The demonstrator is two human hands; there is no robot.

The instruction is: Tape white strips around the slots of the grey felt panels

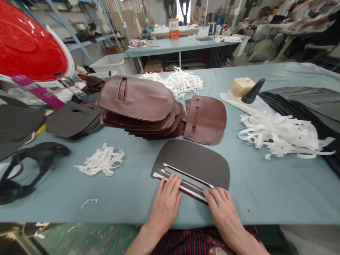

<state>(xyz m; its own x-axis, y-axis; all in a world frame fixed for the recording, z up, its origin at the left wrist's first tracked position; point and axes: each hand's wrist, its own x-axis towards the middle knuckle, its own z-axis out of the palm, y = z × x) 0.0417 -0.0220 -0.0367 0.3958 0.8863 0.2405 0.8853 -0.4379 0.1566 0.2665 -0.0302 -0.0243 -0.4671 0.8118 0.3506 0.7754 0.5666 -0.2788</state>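
Observation:
A dark grey panel (193,159) lies flat before me, its slotted edge towards me; brown leather shows along that edge and inside the slot. White strips (190,187) run along the slot and the near edge. My left hand (168,198) rests on the near edge, its fingers stretched out over the strip. At the right end, my right hand (221,203) has its fingers bent and closed on the panel's edge; its thumb is mostly hidden. Beyond the panel lies a brown leather flap (205,120) with a slot, beside a stack of similar flaps (140,101).
White strip piles lie left (103,160), right (281,134) and behind the stack (183,82). Further right are a pale block (241,88), a black horn-shaped tool (253,91) and dark panels (308,106). Black straps (37,159) and grey pieces (71,120) lie left.

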